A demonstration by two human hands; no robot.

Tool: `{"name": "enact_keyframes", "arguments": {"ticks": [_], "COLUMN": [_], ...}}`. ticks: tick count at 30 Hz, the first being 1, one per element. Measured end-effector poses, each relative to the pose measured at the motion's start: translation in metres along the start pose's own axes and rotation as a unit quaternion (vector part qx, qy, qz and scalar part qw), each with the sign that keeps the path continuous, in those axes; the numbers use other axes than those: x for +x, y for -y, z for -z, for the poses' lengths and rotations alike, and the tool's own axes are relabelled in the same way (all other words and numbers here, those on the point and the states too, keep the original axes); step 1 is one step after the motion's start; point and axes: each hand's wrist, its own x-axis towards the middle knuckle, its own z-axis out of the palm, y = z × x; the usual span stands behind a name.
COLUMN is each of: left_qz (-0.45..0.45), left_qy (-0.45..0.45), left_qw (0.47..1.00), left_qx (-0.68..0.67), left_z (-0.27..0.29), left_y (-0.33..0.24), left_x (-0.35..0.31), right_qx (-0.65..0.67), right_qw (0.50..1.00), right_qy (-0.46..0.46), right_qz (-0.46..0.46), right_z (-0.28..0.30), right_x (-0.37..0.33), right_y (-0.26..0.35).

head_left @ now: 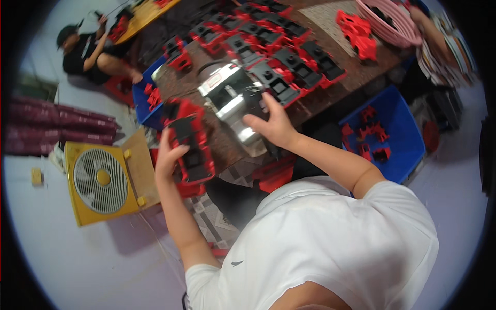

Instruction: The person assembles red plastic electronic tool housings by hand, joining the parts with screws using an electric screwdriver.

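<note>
My left hand (168, 157) is closed around the side of a long red-and-black plastic housing (194, 147), its thumb lying over the black inner part. The housing is tilted at the table's near left edge. Just right of it stands a shiny silver metal machine (227, 93) with a white label on its top. My right hand (276, 124) is at the machine's right side, with thumb and fingers about a small black part (254, 101) there. Slight blur hides just how the fingers meet that part. Beyond the machine, several similar red-and-black housings (297, 67) lie in rows.
The brown table (343, 85) bears loose red parts (357, 33) and a pink basket (390, 26). Blue bins with red pieces stand at the right (408, 150) and left (142, 98). A yellow fan (98, 178) is at left. Another person (90, 54) sits far left.
</note>
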Motion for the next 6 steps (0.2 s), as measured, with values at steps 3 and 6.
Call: {"name": "enact_keyframes", "arguments": {"ticks": [3, 6], "left_qz": [-0.097, -0.189], "left_qy": [-0.043, 0.026], "left_qw": [0.992, 0.977], "left_qx": [-0.069, -0.099], "left_z": [0.008, -0.023], "left_y": [-0.034, -0.081], "left_x": [-0.051, -0.067], "right_qx": [-0.142, -0.096], "right_qw": [0.988, 0.995], "right_qy": [-0.041, -0.013], "right_qz": [0.052, 0.012], "right_z": [0.008, 0.008], "right_x": [-0.01, -0.021], "right_y": [-0.025, -0.022]}}
